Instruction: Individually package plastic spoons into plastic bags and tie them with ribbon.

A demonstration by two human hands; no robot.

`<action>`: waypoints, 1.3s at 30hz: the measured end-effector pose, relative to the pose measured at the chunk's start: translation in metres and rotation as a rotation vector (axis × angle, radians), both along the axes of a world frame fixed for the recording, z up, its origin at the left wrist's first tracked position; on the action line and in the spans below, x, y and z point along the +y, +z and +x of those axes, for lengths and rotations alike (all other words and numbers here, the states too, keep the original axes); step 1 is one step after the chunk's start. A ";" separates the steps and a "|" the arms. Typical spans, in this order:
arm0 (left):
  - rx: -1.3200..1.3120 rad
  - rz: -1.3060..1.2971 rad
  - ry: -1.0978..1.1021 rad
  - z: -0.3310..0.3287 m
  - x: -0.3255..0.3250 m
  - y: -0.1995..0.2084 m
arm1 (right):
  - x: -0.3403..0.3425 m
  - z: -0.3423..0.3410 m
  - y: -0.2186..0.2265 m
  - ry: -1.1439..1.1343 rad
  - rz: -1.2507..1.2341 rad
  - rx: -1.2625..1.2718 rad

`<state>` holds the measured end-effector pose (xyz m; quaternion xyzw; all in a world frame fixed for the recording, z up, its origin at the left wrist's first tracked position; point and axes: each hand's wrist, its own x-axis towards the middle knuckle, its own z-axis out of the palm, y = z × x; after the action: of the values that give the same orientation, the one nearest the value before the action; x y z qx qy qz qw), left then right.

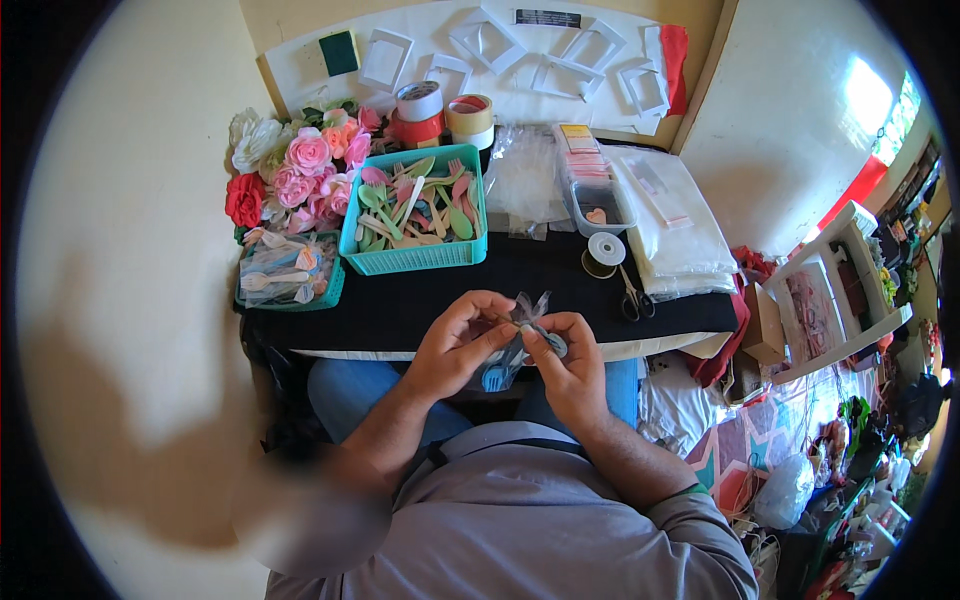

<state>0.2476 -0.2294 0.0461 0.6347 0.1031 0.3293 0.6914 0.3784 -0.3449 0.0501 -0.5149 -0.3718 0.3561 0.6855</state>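
In front of my lap, a small clear plastic bag (514, 362) is held between both hands, with its gathered top (533, 306) sticking up. Inside its lower part shows the blue head of a fork (494, 379). My left hand (462, 345) pinches the bag's neck between thumb and fingers. Closed on the same neck from the other side is my right hand (572, 370). A grey-green rounded piece (553, 343) shows by the right fingers; its kind is unclear. What lies right between the fingertips is too small to tell.
On the black-covered table stand a teal basket (420, 262) of coloured wooden cutlery and a smaller basket (335, 292) of bagged cutlery. Nearby are artificial flowers (308, 150), tape rolls (419, 101), a ribbon spool (605, 249), scissors (634, 297), a plastic tub (605, 220) and clear bags (680, 240).
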 end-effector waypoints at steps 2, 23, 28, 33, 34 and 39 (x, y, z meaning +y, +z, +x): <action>0.006 -0.080 0.021 0.001 0.001 -0.001 | -0.001 -0.003 -0.001 0.002 0.014 -0.004; -0.093 -0.135 -0.052 0.005 -0.013 0.004 | 0.002 -0.009 -0.015 -0.066 0.195 -0.045; -0.075 -0.166 0.004 0.007 -0.018 0.002 | 0.001 -0.009 -0.016 -0.106 0.214 -0.165; -0.195 -0.309 0.120 0.014 -0.024 -0.004 | 0.000 -0.012 -0.016 -0.074 0.165 -0.107; -0.202 -0.318 0.161 0.014 -0.024 -0.008 | -0.001 -0.013 -0.016 -0.075 0.165 -0.106; -0.184 -0.137 0.276 0.014 -0.029 -0.012 | -0.001 -0.017 -0.010 -0.062 0.080 0.029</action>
<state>0.2617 -0.2586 0.0342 0.5329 0.1479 0.4701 0.6879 0.3616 -0.3459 0.0404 -0.4932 -0.3593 0.3269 0.7216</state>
